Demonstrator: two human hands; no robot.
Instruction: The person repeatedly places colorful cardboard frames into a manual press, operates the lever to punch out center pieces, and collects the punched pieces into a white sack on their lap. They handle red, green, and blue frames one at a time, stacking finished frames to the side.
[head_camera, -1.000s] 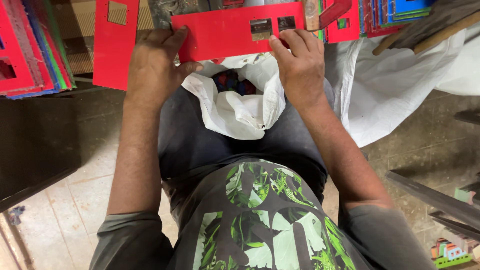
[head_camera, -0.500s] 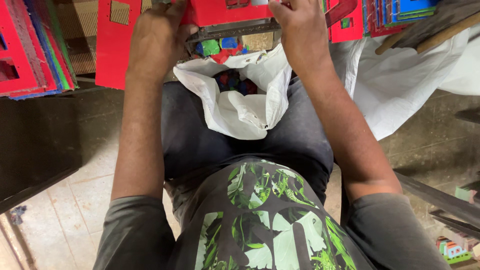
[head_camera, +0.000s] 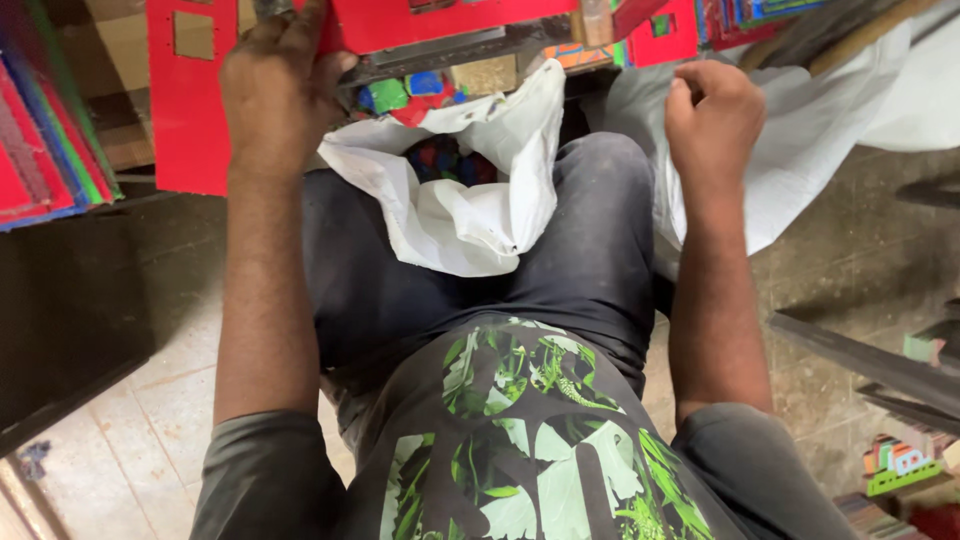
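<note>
Two bare hands appear in my head view, working over a white plastic bag (head_camera: 455, 215) that lies open on the person's lap. The bag holds small coloured blocks (head_camera: 432, 160), red, blue and green, visible through its mouth; more such pieces show just above it, under the edge of a red board (head_camera: 440, 22) that spans the top of the frame. As far as I can judge, the work stands somewhere in the middle: pieces are gathered in the bag, the red board is in hand and not set down, and other red panels, such as the upright one with a square cut-out (head_camera: 185, 100), stand to the side untouched.

Pose. The left hand (head_camera: 275, 85) reaches forward with the forearm nearly straight, fingers curled over the near edge of the red board and clamped on it. The right hand (head_camera: 712, 115) is raised beside the right knee, well apart from the board, drawn into a loose fist with the knuckles up; I cannot tell whether it encloses anything. Behind it lies a white cloth (head_camera: 800, 150).
</note>
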